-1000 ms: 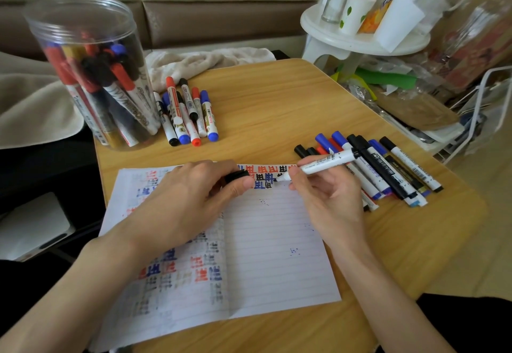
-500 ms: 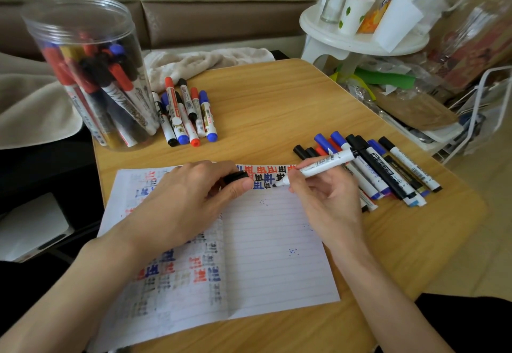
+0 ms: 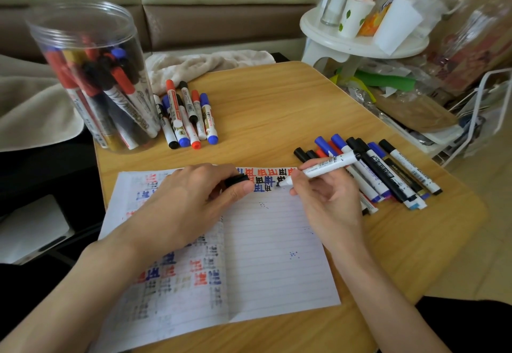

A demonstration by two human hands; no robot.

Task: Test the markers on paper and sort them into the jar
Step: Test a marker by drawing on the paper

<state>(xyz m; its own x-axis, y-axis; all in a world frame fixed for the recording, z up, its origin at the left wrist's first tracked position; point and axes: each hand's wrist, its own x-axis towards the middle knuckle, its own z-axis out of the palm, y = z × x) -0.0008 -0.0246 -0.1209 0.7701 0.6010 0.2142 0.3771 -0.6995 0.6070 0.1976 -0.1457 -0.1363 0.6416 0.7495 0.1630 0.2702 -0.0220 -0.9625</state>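
I see the right hand [image 3: 327, 200] pinching the marker [image 3: 324, 166], tip on the paper [image 3: 277, 255], barrel angled up-right, away from the left hand [image 3: 188, 200]. Left hand grips what looks like its black cap [image 3: 237, 179], just left of the tip. The jar [image 3: 91, 75] sits beyond the left hand, so left is nearer.

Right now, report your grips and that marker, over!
Right-hand grip: white marker, tip on paper. Left-hand grip: black cap, pinched. Loose markers lie beside jar.
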